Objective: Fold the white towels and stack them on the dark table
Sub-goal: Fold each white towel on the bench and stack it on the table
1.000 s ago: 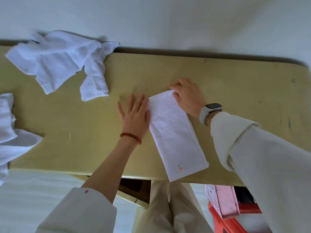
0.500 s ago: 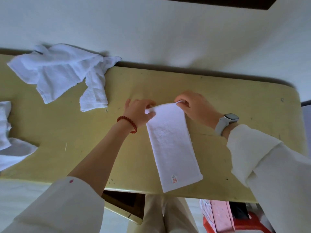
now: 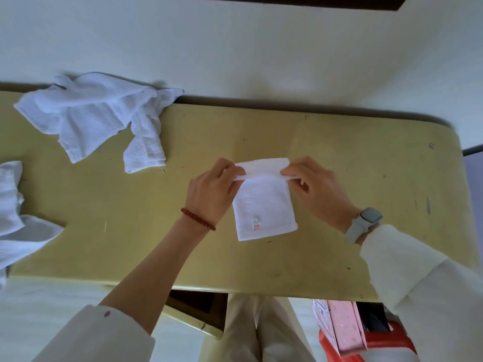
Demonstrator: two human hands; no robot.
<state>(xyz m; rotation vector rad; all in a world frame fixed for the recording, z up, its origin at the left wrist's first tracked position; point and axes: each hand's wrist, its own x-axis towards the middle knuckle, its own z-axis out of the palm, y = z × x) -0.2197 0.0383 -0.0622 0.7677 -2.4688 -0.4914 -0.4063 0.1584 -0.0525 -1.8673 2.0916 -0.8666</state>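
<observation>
Two hands are at work on one narrow white towel (image 3: pixel 264 205), which lies near the middle of the yellow table (image 3: pixel 339 158). Its far end is pinched at the corners: the left hand (image 3: pixel 211 192) has its grip closed on the left corner, the right hand (image 3: pixel 316 189) on the right, and that end is lifted and doubled back over the strip. The near end, marked by a small red label (image 3: pixel 256 224), is left flat on the table. For a clean fold, both corners should be carried level and laid squarely onto the near edge, sides matched, then the crease pressed flat. Uneven pulling would likely skew the layers. Unfolded towels are seen waiting: a crumpled heap (image 3: pixel 88 118) far left, another towel (image 3: pixel 13 205) at the left edge.
</observation>
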